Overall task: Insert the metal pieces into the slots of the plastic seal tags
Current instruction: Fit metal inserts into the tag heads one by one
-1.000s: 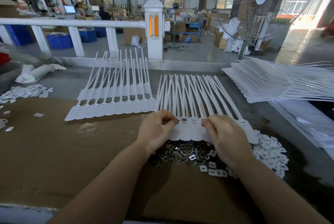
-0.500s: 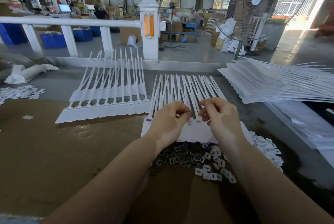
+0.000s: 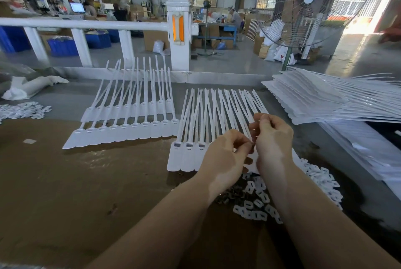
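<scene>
A joined sheet of white plastic seal tags [image 3: 188, 156] lies on the cardboard in front of me, its straps fanning away. Three heads at its left end show metal pieces in their slots. My left hand [image 3: 223, 158] hovers over the sheet's middle, fingers curled, fingertips pinching something small and dark that looks like a metal piece. My right hand [image 3: 271, 138] is raised beside it, fingers curled close to the left fingertips; what it pinches is hidden. A heap of dark metal pieces [image 3: 230, 196] lies under my wrists.
Another tag sheet [image 3: 130, 125] lies to the left. A tall stack of sheets [image 3: 325, 99] sits at the right. Small white plastic caps [image 3: 256, 208] are heaped near my right forearm, with more caps [image 3: 21, 110] at far left. A white railing [image 3: 86, 25] borders the table's far side.
Both hands rose off the tag heads and came together above the sheet. The left end of the sheet, with three filled slots, is now uncovered.
</scene>
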A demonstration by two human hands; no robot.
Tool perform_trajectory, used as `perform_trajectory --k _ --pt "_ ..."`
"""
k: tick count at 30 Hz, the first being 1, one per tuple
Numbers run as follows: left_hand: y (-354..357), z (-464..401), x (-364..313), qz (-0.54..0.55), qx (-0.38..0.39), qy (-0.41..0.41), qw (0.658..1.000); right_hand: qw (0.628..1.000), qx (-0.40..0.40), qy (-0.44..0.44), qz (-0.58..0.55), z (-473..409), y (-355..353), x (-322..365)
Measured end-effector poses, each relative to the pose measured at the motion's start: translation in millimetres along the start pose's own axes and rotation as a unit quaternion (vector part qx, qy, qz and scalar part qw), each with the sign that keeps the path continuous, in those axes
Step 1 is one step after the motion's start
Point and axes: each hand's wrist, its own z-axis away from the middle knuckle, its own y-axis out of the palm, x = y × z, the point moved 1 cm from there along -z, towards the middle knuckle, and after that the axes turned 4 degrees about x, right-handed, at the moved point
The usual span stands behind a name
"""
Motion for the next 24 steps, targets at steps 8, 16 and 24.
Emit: perform_trajectory --k 8,16,24 --pt "-26.0 -9.1 9.3 0.068 -0.049 -0.052 0.995 0.978 0.162 -0.088 0.101 15.8 -10.0 4.4" --pt "-30.7 -12.4 12.2 0.128 -0.053 -0.069 0.988 0.974 0.208 -0.067 0.067 21.4 -8.9 8.0" --pt "-34.8 -13.9 10.9 0.14 -0.048 -0.078 0.986 0.961 0.245 -0.083 0.098 27.1 -12.6 10.3"
